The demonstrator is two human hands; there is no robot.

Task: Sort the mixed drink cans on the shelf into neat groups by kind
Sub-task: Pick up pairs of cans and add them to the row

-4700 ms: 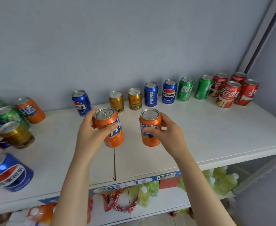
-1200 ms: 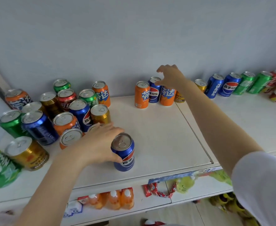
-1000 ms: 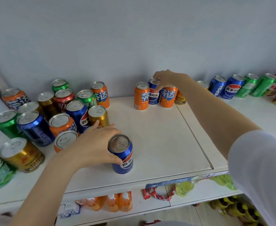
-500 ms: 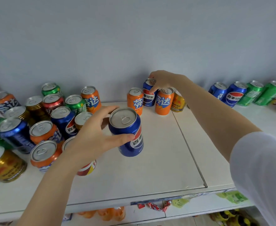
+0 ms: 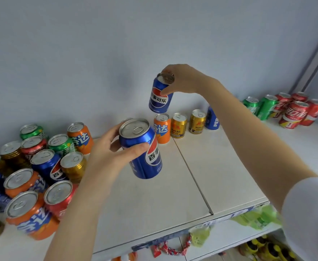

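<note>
My left hand [image 5: 109, 155] grips a blue Pepsi can [image 5: 142, 149] by its side, held above the middle of the white shelf [image 5: 154, 200]. My right hand [image 5: 182, 80] holds a second blue Pepsi can [image 5: 160, 97] by its rim, lifted high near the back wall. Below it stand an orange Fanta can [image 5: 162, 128], two gold cans [image 5: 178, 125] and another blue Pepsi can [image 5: 212, 119] partly hidden by my right forearm. Green cans [image 5: 259, 107] and red cola cans [image 5: 295, 113] stand grouped at the far right.
A mixed cluster of cans [image 5: 41, 166] of several kinds crowds the shelf's left end. A seam [image 5: 192, 176] runs across the shelf board. Bottles and snack packets [image 5: 256, 217] lie on the lower shelf beneath the front edge.
My right hand has lifted the blue Pepsi can from between the orange cans up off the shelf. My left hand has carried its Pepsi can up and to the right, away from the cluster.
</note>
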